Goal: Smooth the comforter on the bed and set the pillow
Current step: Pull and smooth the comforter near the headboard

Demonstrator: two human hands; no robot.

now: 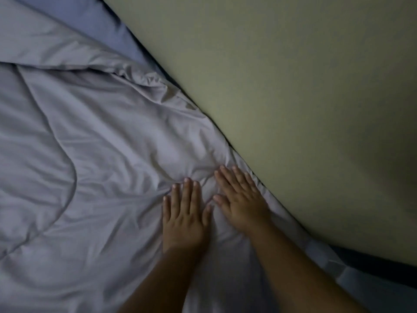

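Observation:
A grey-lavender comforter (94, 154) covers the bed and fills the left and lower part of the view, with wrinkles and stitched seams across it. My left hand (186, 213) lies flat on it, palm down, fingers together and pointing away from me. My right hand (241, 197) lies flat beside it, closer to the wall, fingers slightly spread. Creases bunch just beyond both sets of fingertips. The comforter's top edge is folded and rumpled near the wall at upper centre. No pillow is in view.
A pale green wall (304, 98) runs diagonally along the bed's right side. A bluer sheet (108, 26) shows beyond the comforter at the top left. A dark gap (372, 265) separates bed and wall at the lower right.

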